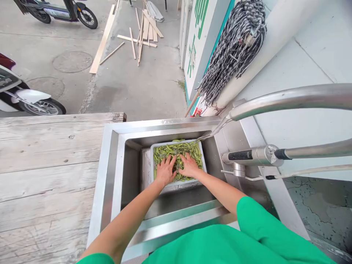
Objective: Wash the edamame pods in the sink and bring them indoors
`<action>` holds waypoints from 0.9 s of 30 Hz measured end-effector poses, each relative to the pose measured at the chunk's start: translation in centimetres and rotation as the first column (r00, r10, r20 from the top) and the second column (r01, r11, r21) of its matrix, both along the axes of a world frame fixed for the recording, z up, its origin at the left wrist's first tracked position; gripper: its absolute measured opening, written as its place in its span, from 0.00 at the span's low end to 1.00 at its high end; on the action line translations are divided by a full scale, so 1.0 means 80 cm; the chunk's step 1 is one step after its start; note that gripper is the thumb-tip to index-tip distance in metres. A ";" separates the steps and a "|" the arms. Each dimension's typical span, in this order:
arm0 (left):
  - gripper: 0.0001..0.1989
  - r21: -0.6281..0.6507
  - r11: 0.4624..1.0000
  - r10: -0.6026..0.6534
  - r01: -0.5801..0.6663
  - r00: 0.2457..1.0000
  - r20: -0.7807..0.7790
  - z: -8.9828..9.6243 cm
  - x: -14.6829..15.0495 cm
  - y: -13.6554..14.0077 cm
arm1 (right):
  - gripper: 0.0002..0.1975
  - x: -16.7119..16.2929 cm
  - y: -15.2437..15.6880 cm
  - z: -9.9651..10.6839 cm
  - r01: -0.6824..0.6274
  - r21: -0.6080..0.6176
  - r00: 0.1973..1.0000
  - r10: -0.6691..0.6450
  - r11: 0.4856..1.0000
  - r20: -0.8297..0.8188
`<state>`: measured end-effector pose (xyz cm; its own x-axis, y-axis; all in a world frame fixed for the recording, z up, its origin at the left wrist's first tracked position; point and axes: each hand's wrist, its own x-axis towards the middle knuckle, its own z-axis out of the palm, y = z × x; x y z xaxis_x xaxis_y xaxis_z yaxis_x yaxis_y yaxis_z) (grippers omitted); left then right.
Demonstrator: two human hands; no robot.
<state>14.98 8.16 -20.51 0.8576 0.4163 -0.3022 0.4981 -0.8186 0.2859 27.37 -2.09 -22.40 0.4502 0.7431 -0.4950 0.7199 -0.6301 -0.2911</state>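
Note:
Green bean pods [171, 149], which look like edamame, fill a white rectangular tub [203, 156] inside the steel sink [132, 172]. Both my hands rest in the pods and water. My left hand [165, 171] lies palm down on the pods, its fingers spread. Beside it, a little to the right, my right hand [189, 165] also presses down with fingers apart. Water [211, 134] streams from the curved faucet [233, 114] into the tub's far right corner. My fingertips are partly sunk among the pods. One pod lies on the tub's far rim.
A wooden tabletop [49, 165] adjoins the sink on the left. The faucet's body [247, 156] and hose reach in from the right. Behind the sink, a mop [236, 47] leans by a white pipe [275, 33]. Wood strips [145, 31] and scooters [35, 99] are on the pavement beyond.

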 end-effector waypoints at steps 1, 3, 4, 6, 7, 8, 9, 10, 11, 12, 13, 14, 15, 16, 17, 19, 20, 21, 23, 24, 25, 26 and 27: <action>0.37 -0.012 0.998 -0.057 0.057 0.998 -0.029 -0.001 0.003 0.001 | 0.44 -0.001 -0.002 -0.001 -0.018 -0.014 1.000 0.017 1.000 -0.011; 0.39 -0.030 0.998 -0.053 0.050 0.994 -0.098 -0.004 0.009 0.003 | 0.47 -0.001 -0.003 -0.003 -0.031 -0.066 0.999 0.028 0.997 -0.040; 0.37 -0.032 0.999 0.005 -0.009 0.993 -0.115 -0.005 0.012 0.005 | 0.46 0.000 -0.002 -0.003 -0.015 -0.093 0.999 0.011 0.996 -0.049; 0.32 -0.050 0.994 0.095 -0.099 0.992 -0.078 -0.005 0.014 0.005 | 0.42 0.001 -0.001 -0.003 0.045 -0.116 0.998 -0.051 0.992 -0.042; 0.30 -0.059 0.994 0.091 -0.094 0.995 -0.041 -0.004 0.014 0.003 | 0.40 0.001 -0.001 -0.002 0.064 -0.101 0.997 -0.067 0.993 -0.027; 0.31 -0.061 0.996 0.058 -0.059 0.998 -0.013 -0.003 0.011 0.000 | 0.41 0.000 -0.001 0.000 0.066 -0.082 0.998 -0.067 0.994 -0.012; 0.33 -0.056 0.998 0.013 -0.013 1.000 -0.014 -0.001 0.009 -0.003 | 0.44 -0.001 -0.001 0.001 0.056 -0.067 0.998 -0.056 0.996 0.003; 0.38 -0.048 0.999 -0.028 0.025 0.999 -0.046 0.000 0.006 -0.006 | 0.48 -0.002 0.000 0.003 0.037 -0.061 0.999 -0.037 0.997 0.009; 0.43 -0.036 0.999 -0.043 0.040 0.995 -0.093 0.000 0.005 -0.009 | 0.51 -0.003 0.002 0.004 0.016 -0.064 1.000 -0.016 0.998 0.003; 0.47 -0.023 0.999 -0.026 0.023 0.990 -0.138 0.001 0.006 -0.011 | 0.53 -0.002 0.004 0.005 -0.002 -0.073 1.000 0.001 0.997 -0.013; 0.47 -0.017 1.000 0.017 -0.020 0.986 -0.163 0.001 0.007 -0.012 | 0.52 0.000 0.007 0.007 -0.012 -0.086 0.999 0.009 0.996 -0.037; 0.42 -0.016 0.997 0.072 -0.076 0.984 -0.165 0.002 0.010 -0.011 | 0.47 0.003 0.009 0.008 -0.011 -0.098 0.998 0.005 0.995 -0.063; 0.36 -0.017 0.991 0.126 -0.130 0.981 -0.145 0.003 0.013 -0.010 | 0.42 0.007 0.010 0.009 -0.006 -0.097 0.997 -0.002 0.995 -0.080; 0.29 -0.025 0.985 0.168 -0.172 0.979 -0.115 0.004 0.016 -0.008 | 0.38 0.010 0.010 0.011 -0.001 -0.088 0.996 -0.007 0.996 -0.087; 0.26 -0.035 0.981 0.187 -0.190 0.978 -0.088 0.005 0.017 -0.007 | 0.36 0.011 0.008 0.012 0.005 -0.074 0.996 -0.011 0.997 -0.083; 0.28 -0.042 0.986 0.156 -0.159 0.985 -0.071 0.007 0.017 -0.006 | 0.43 0.009 0.002 0.014 0.001 -0.053 0.998 -0.004 0.999 -0.056; 0.34 -0.040 0.991 0.121 -0.125 0.989 -0.084 0.007 0.016 -0.007 | 0.49 0.005 0.000 0.014 -0.013 -0.048 0.999 0.011 0.999 -0.040; 0.40 -0.040 0.995 0.090 -0.094 0.991 -0.103 0.006 0.015 -0.008 | 0.54 0.001 -0.002 0.013 -0.031 -0.045 0.999 0.030 0.998 -0.027; 0.44 -0.047 0.996 0.067 -0.075 0.987 -0.146 0.002 0.013 -0.008 | 0.54 -0.005 -0.002 0.011 -0.026 -0.056 0.999 0.024 0.998 -0.031; 0.42 -0.062 0.994 0.080 -0.090 0.985 -0.151 0.000 0.012 -0.006 | 0.50 -0.005 -0.001 0.009 0.009 -0.064 0.999 -0.012 0.998 -0.048; 0.38 -0.088 0.990 0.101 -0.114 0.985 -0.138 -0.002 0.011 -0.004 | 0.45 -0.004 0.000 0.009 0.059 -0.070 0.996 -0.064 0.996 -0.065; 0.36 -0.121 0.983 0.127 -0.140 0.986 -0.110 -0.003 0.009 -0.002 | 0.41 -0.002 -0.001 0.008 0.116 -0.079 0.989 -0.122 0.990 -0.079; 0.34 -0.151 0.976 0.145 -0.155 0.987 -0.075 -0.003 0.006 0.000 | 0.39 -0.001 -0.002 0.008 0.164 -0.079 0.982 -0.170 0.983 -0.080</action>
<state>15.47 8.19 -20.78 0.7662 0.4819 -0.4251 0.6327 -0.6814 0.3680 27.31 -2.25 -21.75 0.5181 0.6225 -0.5865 0.5769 -0.7606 -0.2976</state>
